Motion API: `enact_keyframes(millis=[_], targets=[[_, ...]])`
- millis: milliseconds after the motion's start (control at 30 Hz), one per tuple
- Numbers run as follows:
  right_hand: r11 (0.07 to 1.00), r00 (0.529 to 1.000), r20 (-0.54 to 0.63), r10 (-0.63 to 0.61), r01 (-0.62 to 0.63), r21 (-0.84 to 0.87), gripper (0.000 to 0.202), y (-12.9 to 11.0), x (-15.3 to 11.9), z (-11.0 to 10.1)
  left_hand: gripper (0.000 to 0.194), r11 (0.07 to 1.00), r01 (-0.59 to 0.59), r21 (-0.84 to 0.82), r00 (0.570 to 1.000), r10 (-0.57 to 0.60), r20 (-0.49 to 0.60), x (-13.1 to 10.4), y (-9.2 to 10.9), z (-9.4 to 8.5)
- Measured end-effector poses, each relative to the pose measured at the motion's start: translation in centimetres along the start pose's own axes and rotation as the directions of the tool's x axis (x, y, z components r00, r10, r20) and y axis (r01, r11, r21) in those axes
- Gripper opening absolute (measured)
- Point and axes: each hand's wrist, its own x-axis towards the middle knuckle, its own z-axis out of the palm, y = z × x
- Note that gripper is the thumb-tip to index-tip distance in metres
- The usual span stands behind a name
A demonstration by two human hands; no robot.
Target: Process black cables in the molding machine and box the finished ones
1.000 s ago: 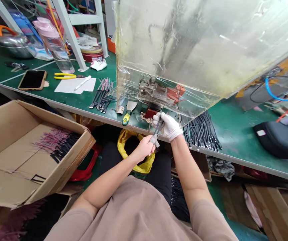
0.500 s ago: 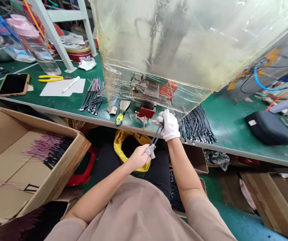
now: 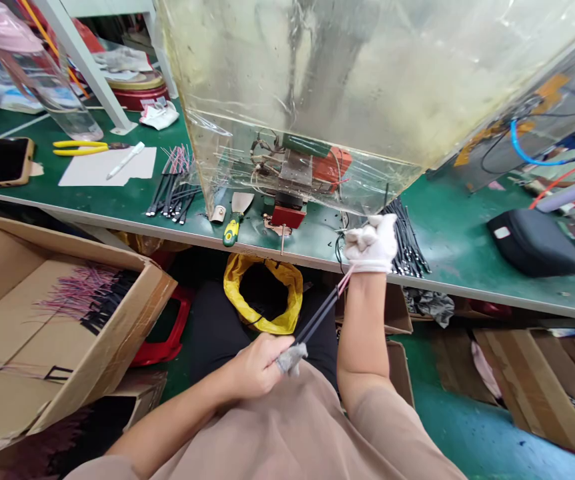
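Observation:
My left hand, with grey fingertip covers on it, is closed around the lower end of black cables. They stretch up to the right and end in thin pink wires that reach the cuff of my right glove. My right hand, in a white glove, has its fingers curled at the bench edge, beside a pile of black cables. What its fingers hold is hidden; a dark strand rises behind it. Left of it is a small machine with a red block behind a clear cover.
A green-handled scraper, more pink-ended cables, yellow pliers, a white pen and a phone lie on the bench. A cardboard box with cables stands left. A yellow-rimmed bag sits between the legs.
My right hand has moved right toward the cable pile. The left hand has drawn back toward my body, so more of the cables and their pink wires shows between the hands.

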Motion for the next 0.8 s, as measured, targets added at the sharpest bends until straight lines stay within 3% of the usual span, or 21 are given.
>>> enact_keyframes(millis=[100, 167, 233, 267, 333, 367, 433, 500, 600, 633, 733, 800], targets=[[0.991, 0.992, 0.010, -0.126, 0.126, -0.043, 0.051, -2.8, 2.1, -2.9, 0.037, 0.997, -0.059, -0.051, 0.994, 0.063, 0.094, -3.1, -0.3, -0.8], [0.978, 0.972, 0.169, -0.165, 0.183, -0.096, 0.050, -3.6, 2.2, -4.6, 0.043, 0.977, -0.025, -0.213, 0.999, 0.030, 0.019, -4.5, -0.9, -1.7], [0.957, 0.915, 0.404, 0.008, 0.110, -0.268, 0.044, -2.8, 1.2, -5.6, 0.044, 0.928, -0.012, -0.372, 0.983, -0.056, -0.172, -5.0, -1.4, -2.7], [0.909, 0.850, 0.498, 0.169, 0.061, -0.412, 0.041, -2.0, 0.4, -5.8, 0.044, 0.907, -0.045, -0.420, 0.959, -0.077, -0.271, -5.0, -1.6, -3.3], [0.706, 0.691, 0.545, 0.475, 0.071, -0.705, 0.037, 0.3, -1.0, -6.0, 0.041, 0.878, -0.167, -0.449, 0.891, -0.061, -0.450, -4.3, -1.5, -4.4], [0.583, 0.641, 0.517, 0.567, 0.131, -0.802, 0.036, 1.6, -1.6, -6.1, 0.037, 0.862, -0.238, -0.447, 0.852, -0.035, -0.522, -3.8, -1.3, -4.9], [0.426, 0.635, 0.460, 0.621, 0.218, -0.878, 0.033, 3.7, -2.4, -6.3, 0.029, 0.833, -0.353, -0.425, 0.788, 0.020, -0.616, -2.8, -0.8, -5.8], [0.439, 0.649, 0.442, 0.619, 0.181, -0.880, 0.038, 5.2, -2.8, -6.7, 0.026, 0.808, -0.442, -0.390, 0.751, 0.096, -0.653, -2.0, -0.2, -6.4], [0.488, 0.621, 0.474, 0.624, 0.164, -0.857, 0.046, 6.3, -3.3, -7.0, 0.029, 0.782, -0.513, -0.354, 0.716, 0.161, -0.680, -1.3, 0.3, -6.6], [0.438, 0.613, 0.478, 0.629, 0.229, -0.869, 0.047, 6.6, -3.4, -6.9, 0.029, 0.783, -0.516, -0.347, 0.700, 0.152, -0.698, -1.1, 0.5, -6.5], [0.157, 0.624, 0.437, 0.648, 0.452, -0.878, 0.052, 7.2, -3.8, -6.1, 0.033, 0.804, -0.482, -0.349, 0.653, 0.064, -0.755, -0.7, 0.7, -6.4], [0.069, 0.601, 0.399, 0.692, 0.496, -0.866, 0.057, 7.8, -4.0, -5.6, 0.038, 0.802, -0.480, -0.356, 0.615, 0.018, -0.788, -0.6, 0.8, -6.4]])
